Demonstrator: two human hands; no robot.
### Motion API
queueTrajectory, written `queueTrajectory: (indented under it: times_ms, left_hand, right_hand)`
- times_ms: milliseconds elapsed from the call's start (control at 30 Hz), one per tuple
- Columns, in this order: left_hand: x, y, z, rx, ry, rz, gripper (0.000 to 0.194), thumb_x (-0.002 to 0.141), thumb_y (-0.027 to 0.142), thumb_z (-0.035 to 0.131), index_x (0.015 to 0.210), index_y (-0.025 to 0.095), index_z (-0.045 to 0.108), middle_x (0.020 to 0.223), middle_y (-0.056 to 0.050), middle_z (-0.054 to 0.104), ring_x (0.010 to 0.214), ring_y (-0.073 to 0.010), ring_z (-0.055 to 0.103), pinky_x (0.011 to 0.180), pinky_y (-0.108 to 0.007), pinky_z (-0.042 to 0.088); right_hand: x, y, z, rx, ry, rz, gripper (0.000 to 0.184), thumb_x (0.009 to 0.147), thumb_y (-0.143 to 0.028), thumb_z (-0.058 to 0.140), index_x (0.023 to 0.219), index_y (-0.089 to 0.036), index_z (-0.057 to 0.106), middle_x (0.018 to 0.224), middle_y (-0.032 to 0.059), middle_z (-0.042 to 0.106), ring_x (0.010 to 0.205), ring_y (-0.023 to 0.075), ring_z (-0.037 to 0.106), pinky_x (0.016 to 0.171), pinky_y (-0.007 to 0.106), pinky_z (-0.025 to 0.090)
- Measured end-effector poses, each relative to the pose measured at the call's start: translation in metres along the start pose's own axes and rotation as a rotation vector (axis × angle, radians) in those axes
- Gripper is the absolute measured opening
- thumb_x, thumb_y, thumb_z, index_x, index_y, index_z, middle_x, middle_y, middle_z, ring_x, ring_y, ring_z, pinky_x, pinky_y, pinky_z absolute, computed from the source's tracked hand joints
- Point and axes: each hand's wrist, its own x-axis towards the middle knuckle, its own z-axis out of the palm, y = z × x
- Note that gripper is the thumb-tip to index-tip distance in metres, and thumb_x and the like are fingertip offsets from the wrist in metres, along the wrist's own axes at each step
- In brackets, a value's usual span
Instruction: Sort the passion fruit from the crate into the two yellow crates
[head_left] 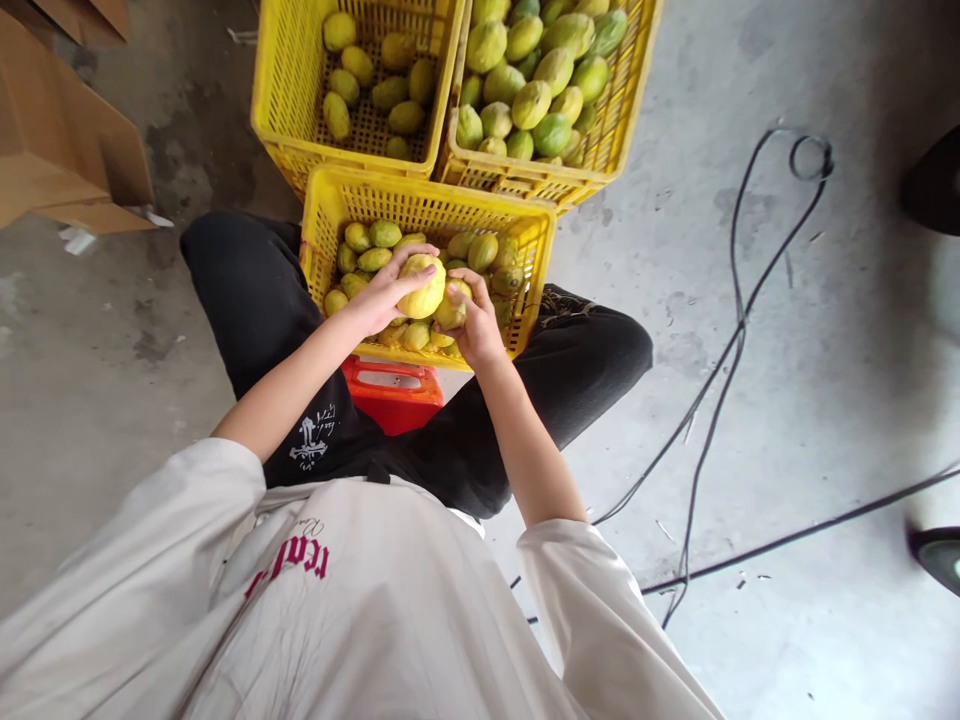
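Note:
My left hand is wrapped round a large yellow fruit, held just above the nearest yellow crate. My right hand grips a smaller yellow fruit beside it, the two fruits touching. The crate between my knees holds several green-yellow fruits. Both hands are closed on their fruit.
Two more yellow crates stand beyond: the left one sparsely filled, the right one heaped with greener fruit. A red stool shows under me. Cardboard boxes lie at the left. Black cables run over the concrete floor on the right.

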Motion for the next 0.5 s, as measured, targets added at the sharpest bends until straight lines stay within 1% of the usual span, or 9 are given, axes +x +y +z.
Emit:
queueTrajectory:
  times_ms: [67,133,200,267,333,433,500]
  left_hand:
    - [0.0,-0.001,0.004,-0.026,0.057,-0.054,0.031,0.1,0.04,0.105,0.122,0.033,0.084,0.143,-0.004,0.089,0.155,-0.0371,0.081,0.111,-0.042,0.072]
    - [0.0,0.0,0.006,-0.049,0.101,-0.092,0.033,0.099,0.042,0.105,0.123,0.033,0.083,0.142,-0.005,0.09,0.16,-0.0389,0.079,0.112,-0.044,0.073]
    - [0.0,0.001,0.008,-0.051,0.121,-0.091,0.021,0.105,0.038,0.096,0.121,0.032,0.082,0.142,-0.005,0.09,0.164,-0.0382,0.075,0.115,-0.045,0.073]
    - [0.0,0.002,0.008,-0.041,0.126,-0.076,0.01,0.109,0.031,0.086,0.117,0.031,0.081,0.144,-0.002,0.089,0.166,-0.0357,0.072,0.119,-0.046,0.072]
    - [0.0,0.002,0.008,-0.035,0.131,-0.073,0.008,0.108,0.029,0.083,0.115,0.031,0.079,0.146,-0.001,0.088,0.166,-0.0349,0.071,0.12,-0.047,0.071]
    - [0.003,0.0,0.005,-0.039,0.149,-0.074,0.016,0.106,0.031,0.085,0.12,0.03,0.078,0.15,-0.004,0.086,0.166,-0.0363,0.072,0.117,-0.048,0.072]
    - [0.007,-0.002,0.003,-0.051,0.166,-0.08,0.025,0.103,0.03,0.086,0.127,0.031,0.078,0.152,-0.004,0.084,0.165,-0.0367,0.072,0.116,-0.049,0.073]
  right_hand:
    - [0.001,0.002,0.001,-0.014,0.024,0.005,0.061,0.083,-0.057,0.111,0.126,-0.037,0.073,0.127,0.0002,0.077,0.103,0.0246,0.079,0.071,0.033,0.078]
    - [0.002,0.005,0.002,-0.022,0.047,0.004,0.066,0.08,-0.058,0.112,0.13,-0.037,0.074,0.133,0.001,0.076,0.103,0.0241,0.077,0.072,0.033,0.079]
    - [0.004,0.008,0.002,-0.01,0.061,0.007,0.071,0.077,-0.058,0.114,0.133,-0.038,0.076,0.14,0.002,0.076,0.109,0.0255,0.077,0.074,0.033,0.079]
    - [0.007,0.01,0.002,0.01,0.063,0.008,0.072,0.076,-0.058,0.116,0.133,-0.04,0.076,0.144,0.0022,0.076,0.116,0.028,0.077,0.078,0.035,0.081]
    - [0.01,0.012,0.001,0.022,0.057,0.017,0.066,0.079,-0.056,0.114,0.131,-0.042,0.075,0.144,0.0022,0.075,0.121,0.0301,0.077,0.084,0.04,0.083]
    - [0.014,0.012,-0.003,0.042,0.051,0.064,0.059,0.083,-0.05,0.107,0.131,-0.043,0.075,0.139,0.0018,0.075,0.13,0.0319,0.077,0.094,0.046,0.086]
    - [0.016,0.011,-0.006,0.056,0.055,0.083,0.061,0.081,-0.047,0.108,0.131,-0.043,0.074,0.137,0.0013,0.076,0.135,0.0326,0.077,0.098,0.048,0.086]
